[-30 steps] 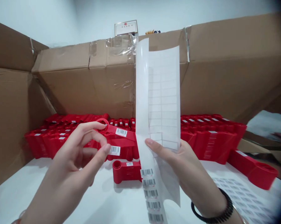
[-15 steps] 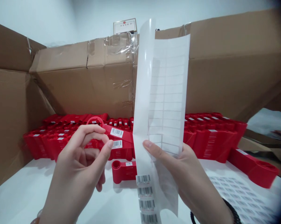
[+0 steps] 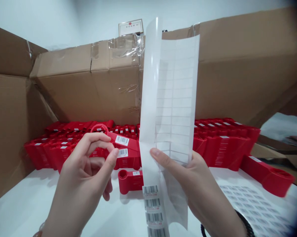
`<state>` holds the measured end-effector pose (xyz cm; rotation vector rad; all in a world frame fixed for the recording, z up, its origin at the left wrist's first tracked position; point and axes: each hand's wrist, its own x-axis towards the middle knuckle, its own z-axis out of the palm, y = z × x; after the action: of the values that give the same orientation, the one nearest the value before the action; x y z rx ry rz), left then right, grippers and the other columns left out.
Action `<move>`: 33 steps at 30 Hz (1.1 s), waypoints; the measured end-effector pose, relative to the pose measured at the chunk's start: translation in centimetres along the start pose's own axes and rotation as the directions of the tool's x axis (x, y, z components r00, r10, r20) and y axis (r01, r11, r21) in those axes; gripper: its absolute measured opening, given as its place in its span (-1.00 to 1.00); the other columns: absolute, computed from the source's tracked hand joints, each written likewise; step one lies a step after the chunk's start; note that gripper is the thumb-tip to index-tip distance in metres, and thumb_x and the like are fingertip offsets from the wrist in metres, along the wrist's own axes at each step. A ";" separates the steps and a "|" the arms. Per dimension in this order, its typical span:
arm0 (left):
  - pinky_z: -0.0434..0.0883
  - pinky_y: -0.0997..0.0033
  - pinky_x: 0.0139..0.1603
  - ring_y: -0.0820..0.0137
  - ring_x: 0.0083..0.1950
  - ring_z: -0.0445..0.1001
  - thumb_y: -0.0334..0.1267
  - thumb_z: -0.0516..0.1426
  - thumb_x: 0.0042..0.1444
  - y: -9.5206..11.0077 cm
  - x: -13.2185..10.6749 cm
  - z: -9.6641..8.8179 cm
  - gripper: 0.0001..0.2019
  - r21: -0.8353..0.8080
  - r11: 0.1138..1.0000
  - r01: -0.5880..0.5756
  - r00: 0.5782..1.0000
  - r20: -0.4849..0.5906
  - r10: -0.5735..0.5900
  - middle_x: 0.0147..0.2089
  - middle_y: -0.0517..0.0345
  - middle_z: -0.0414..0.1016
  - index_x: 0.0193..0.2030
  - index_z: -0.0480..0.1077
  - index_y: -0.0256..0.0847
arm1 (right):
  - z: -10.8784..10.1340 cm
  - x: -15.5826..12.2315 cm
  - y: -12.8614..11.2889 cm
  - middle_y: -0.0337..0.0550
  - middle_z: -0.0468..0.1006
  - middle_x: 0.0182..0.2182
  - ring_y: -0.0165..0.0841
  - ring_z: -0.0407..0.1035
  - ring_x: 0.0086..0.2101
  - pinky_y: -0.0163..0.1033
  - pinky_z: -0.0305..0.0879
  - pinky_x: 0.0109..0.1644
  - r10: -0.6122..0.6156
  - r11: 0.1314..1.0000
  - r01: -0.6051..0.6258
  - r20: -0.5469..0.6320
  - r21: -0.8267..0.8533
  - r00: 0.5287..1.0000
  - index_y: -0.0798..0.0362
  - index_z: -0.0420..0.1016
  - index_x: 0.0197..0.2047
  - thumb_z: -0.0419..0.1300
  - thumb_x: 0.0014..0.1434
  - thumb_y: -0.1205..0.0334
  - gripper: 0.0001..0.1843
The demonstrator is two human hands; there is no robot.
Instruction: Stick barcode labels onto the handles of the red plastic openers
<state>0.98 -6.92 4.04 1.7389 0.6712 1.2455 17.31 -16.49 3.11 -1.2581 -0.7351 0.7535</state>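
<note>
Your left hand [image 3: 85,172], nearly closed, pinches a label [image 3: 123,152], long axis pointing frame-right; your right hand [image 3: 198,176] clasps the upright sheet [image 3: 176,112].

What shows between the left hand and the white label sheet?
In the head view, two barcode labels against red pieces; the lower label sits by the left thumb.

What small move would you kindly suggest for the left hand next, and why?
Perhaps move the left hand toward a red plastic part: a white rectangular barcode label shows at that thumb tip, and similar labels already sit on such parts.
</note>
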 end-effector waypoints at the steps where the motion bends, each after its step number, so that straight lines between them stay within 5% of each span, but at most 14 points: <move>1: 0.27 0.59 -0.82 0.56 -0.71 0.28 -0.05 0.27 0.10 0.0 0.0 0.0 -0.70 0.002 1.000 0.002 1.000 0.000 -0.002 -0.28 0.23 0.46 -0.10 0.34 -0.07 | 0.0 0.0 0.0 -0.04 0.64 -0.23 -0.04 0.55 -0.22 -0.01 0.54 -0.17 0.003 1.000 -0.003 -0.005 -0.008 1.000 -0.02 0.62 -0.13 0.44 -0.06 -0.13 -0.51; 13: 0.28 0.58 -0.80 0.53 -0.70 0.30 -0.02 0.27 0.09 -0.3 0.1 0.1 -0.66 -0.002 1.000 0.027 0.999 0.018 -0.027 -0.33 0.23 0.45 -0.07 0.33 -0.08 | 0.0 -0.3 0.1 -0.03 0.64 -0.21 -0.02 0.56 -0.20 -0.03 0.56 -0.19 0.000 1.000 0.000 -0.006 0.013 1.000 -0.02 0.61 -0.07 0.44 -0.05 -0.15 -0.46; 33: 0.19 0.61 -0.71 0.59 -0.67 0.28 -0.10 0.20 0.17 1.6 -0.8 1.6 -0.80 0.084 0.991 0.102 0.988 -0.123 -0.091 -0.35 0.29 0.43 -0.14 0.34 -0.09 | 0.3 -0.7 0.0 -0.09 0.66 -0.26 -0.13 0.59 -0.28 -0.20 0.59 -0.28 -0.018 0.987 0.007 0.072 0.161 0.997 -0.04 0.61 -0.07 0.45 -0.01 -0.03 -0.55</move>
<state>2.10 -8.89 4.85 1.6937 0.8838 1.2765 16.71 -16.91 3.14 -1.0838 -0.7260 0.8355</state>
